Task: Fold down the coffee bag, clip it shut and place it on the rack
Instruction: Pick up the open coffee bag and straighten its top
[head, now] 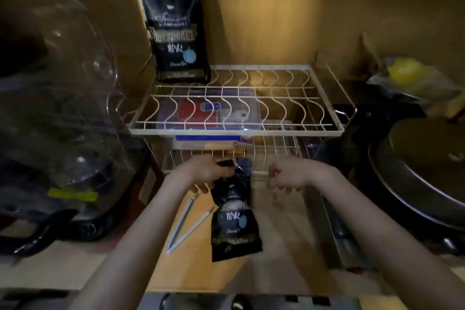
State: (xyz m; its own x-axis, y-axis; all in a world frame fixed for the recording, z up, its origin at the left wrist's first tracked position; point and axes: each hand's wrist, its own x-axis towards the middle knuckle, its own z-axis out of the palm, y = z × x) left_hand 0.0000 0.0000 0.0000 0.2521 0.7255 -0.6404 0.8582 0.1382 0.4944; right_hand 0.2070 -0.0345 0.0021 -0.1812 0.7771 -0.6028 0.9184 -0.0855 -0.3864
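Coffee bag (235, 219) lay on the wooden counter (276, 246) in front of the wire rack (236, 98), its top end pinched in the left hand (205, 171). Right hand (289, 175) hovered just beside it, fingers loosely curled and holding nothing. Two white clip sticks (187, 224) lay on the counter left of the bag, just under the left wrist. A second, upright coffee bag (176, 25) stood at the rack's back left corner. A dark pan (422, 178) sat to the right.
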